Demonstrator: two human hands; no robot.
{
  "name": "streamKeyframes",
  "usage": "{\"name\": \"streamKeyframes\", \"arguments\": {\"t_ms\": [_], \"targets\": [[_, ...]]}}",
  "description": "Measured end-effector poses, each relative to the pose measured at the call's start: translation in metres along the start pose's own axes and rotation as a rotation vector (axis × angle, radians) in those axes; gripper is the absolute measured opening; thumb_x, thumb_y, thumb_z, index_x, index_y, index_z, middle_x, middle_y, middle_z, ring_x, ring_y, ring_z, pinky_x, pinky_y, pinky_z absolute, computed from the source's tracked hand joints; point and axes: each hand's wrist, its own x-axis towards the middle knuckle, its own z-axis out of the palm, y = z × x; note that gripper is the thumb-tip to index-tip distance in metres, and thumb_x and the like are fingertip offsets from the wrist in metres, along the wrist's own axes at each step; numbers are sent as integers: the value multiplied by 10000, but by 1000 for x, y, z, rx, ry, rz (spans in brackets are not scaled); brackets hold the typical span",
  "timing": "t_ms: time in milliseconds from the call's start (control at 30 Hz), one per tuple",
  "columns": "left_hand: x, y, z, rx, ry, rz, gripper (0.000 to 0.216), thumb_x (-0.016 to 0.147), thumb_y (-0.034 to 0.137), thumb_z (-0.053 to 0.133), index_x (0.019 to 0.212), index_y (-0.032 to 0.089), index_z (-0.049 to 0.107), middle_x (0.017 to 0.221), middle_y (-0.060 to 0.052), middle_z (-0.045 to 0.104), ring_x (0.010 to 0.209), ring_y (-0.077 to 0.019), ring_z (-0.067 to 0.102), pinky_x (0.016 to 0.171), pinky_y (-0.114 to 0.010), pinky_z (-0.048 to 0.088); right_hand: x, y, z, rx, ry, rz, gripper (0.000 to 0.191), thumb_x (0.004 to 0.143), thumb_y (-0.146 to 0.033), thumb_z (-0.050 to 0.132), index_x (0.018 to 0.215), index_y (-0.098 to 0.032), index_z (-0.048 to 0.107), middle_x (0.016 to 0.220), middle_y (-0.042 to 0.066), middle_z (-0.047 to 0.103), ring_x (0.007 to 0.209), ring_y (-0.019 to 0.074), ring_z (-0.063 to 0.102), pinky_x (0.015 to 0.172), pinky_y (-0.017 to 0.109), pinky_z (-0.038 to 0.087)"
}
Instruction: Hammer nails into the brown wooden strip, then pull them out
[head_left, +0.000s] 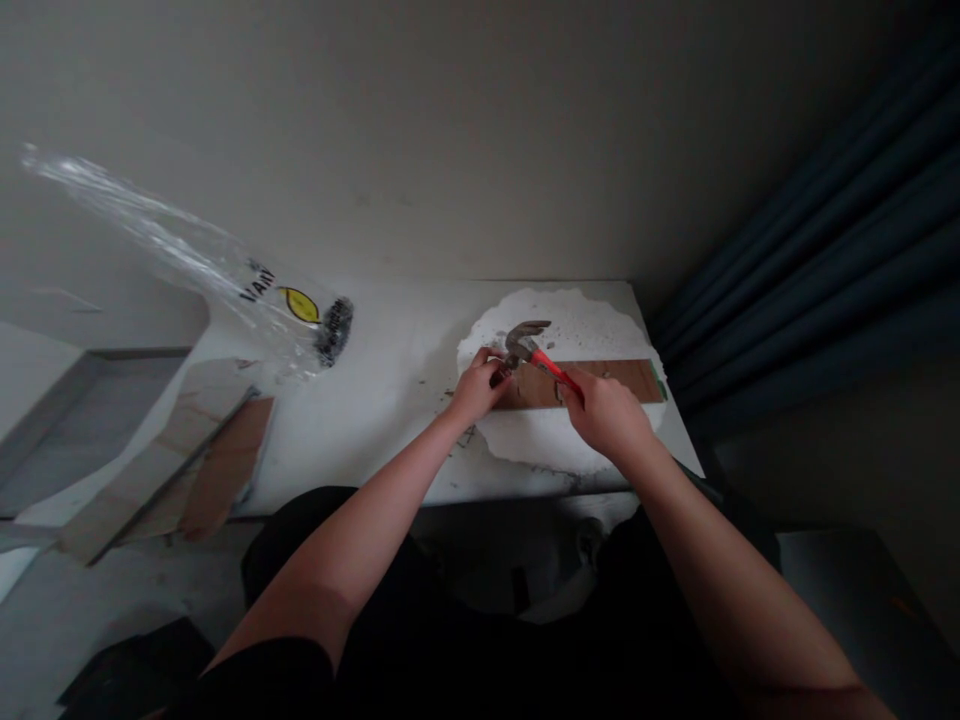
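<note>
My right hand (611,412) is wrapped round the red handle of a claw hammer (549,365). The hammer's dark metal head is over the left part of a brown wooden strip (626,382), close to my left fingertips. My left hand (477,388) rests at the strip's left end with thumb and fingers bent together in a pinch. Whatever lies between them is too small and dark to name. Under the strip is an irregular white sheet (559,450) with dark specks. The strip's right end shows a green edge.
The white table (375,440) stands against a grey wall. A clear plastic bag (225,270) with a yellow print lies at the left. Several boards (161,450) overlap at the table's left front. A dark blue curtain (832,230) hangs at the right.
</note>
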Motion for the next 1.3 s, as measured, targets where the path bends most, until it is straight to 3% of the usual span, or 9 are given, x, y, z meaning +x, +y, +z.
{"name": "streamKeyframes", "arguments": {"t_ms": [767,1000,1300], "targets": [[1,-1,3,55,-40,-24,136,859,271,629,950,176,663,1206,-93,600,967,-189,646,905,-331,536,-2,-5,7,-44,-13,10,419,1035,-405,318,1264,-235,625,955,126,744,836,283,700,738,350,457],[3,-4,4,80,15,24,91,826,243,645,890,186,677,1169,-98,635,1109,-241,604,1019,-404,496,-2,-2,11,-29,25,0,412,1037,-422,319,1256,-250,622,937,114,748,825,291,707,709,345,453],[5,-7,5,135,-2,20,81,807,248,667,864,192,681,1230,-108,637,1160,-264,579,1047,-439,470,-1,-1,8,-39,-64,25,433,1039,-407,318,1305,-234,613,1007,139,742,891,290,704,766,351,460]]}}
